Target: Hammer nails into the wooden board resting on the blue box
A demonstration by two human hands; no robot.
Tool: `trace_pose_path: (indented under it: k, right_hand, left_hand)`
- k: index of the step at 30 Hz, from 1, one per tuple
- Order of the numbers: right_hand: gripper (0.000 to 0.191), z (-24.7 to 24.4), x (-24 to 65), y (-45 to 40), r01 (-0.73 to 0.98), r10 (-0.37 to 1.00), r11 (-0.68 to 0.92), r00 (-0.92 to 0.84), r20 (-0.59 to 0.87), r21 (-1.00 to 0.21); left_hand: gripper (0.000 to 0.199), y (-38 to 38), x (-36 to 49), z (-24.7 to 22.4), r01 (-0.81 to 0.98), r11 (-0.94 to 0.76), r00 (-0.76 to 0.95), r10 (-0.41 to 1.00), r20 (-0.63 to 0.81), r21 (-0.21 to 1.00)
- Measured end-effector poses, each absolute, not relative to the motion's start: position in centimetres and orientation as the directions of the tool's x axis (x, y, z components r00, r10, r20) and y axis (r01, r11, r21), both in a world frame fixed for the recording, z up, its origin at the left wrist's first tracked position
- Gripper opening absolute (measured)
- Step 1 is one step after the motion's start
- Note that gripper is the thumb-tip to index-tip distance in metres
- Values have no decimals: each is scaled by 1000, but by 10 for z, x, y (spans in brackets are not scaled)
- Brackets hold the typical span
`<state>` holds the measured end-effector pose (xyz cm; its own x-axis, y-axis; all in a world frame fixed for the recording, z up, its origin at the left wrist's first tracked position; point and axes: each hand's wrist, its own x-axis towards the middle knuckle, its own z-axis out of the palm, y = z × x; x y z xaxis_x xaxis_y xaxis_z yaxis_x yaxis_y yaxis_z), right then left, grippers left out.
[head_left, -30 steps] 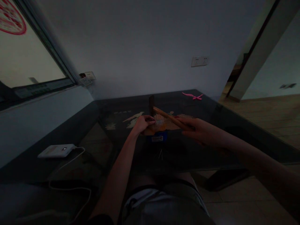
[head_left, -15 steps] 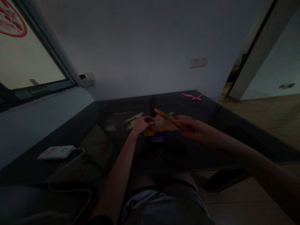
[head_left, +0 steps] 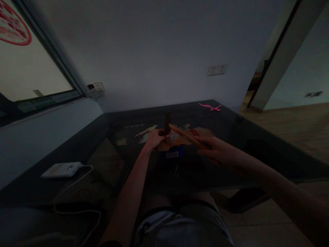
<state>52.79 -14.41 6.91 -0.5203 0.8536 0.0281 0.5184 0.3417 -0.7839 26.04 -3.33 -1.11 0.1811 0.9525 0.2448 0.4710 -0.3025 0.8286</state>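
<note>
My right hand (head_left: 209, 147) is wrapped round the wooden handle of a hammer (head_left: 182, 133). The hammer's dark head stands over the left part of a brown, crumpled piece (head_left: 177, 140), close to my left fingertips. My left hand (head_left: 156, 138) is at the piece's left end, its fingers pressed together; what they pinch is too small and dark to make out. Under the brown piece sits a blue box (head_left: 173, 152) with a pale label. Several thin nails (head_left: 176, 171) lie on the dark table in front of the box.
The dark glossy table (head_left: 123, 178) carries a white device (head_left: 62, 169) with a white cable at the left. A pink ribbon (head_left: 211, 107) lies near the back right edge. Behind the table is a wall with sockets (head_left: 216, 69); a window is at the left.
The hammer's head has come down toward my left fingertips, and my right hand has lowered slightly with the handle. My left hand has stayed at the brown piece.
</note>
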Motion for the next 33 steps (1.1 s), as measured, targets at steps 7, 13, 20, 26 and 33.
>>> trace_pose_path:
  k: [7,13,20,26,33]
  right_hand:
    - [55,66,540,-156,397,885,222,-466,13,-890]
    - [60,42,563,-194,246,976,34,-216,-20,-969]
    - [56,-8,574,-239,-25,989,-122,78,-124,-992]
    - [69,-52,573,-250,-222,963,-210,119,-240,-952]
    - [78,-66,570,-246,-191,963,-269,-56,-263,-944]
  left_hand:
    - [16,-32,260,-8,463,-346,222,937,271,816]
    - [25,-37,263,2,328,-377,249,919,305,866]
    - [19,-66,252,35,336,-533,30,830,557,776]
    - [17,-141,266,27,444,-508,-7,822,570,738]
    - [10,-179,289,-32,771,-262,182,964,193,580]
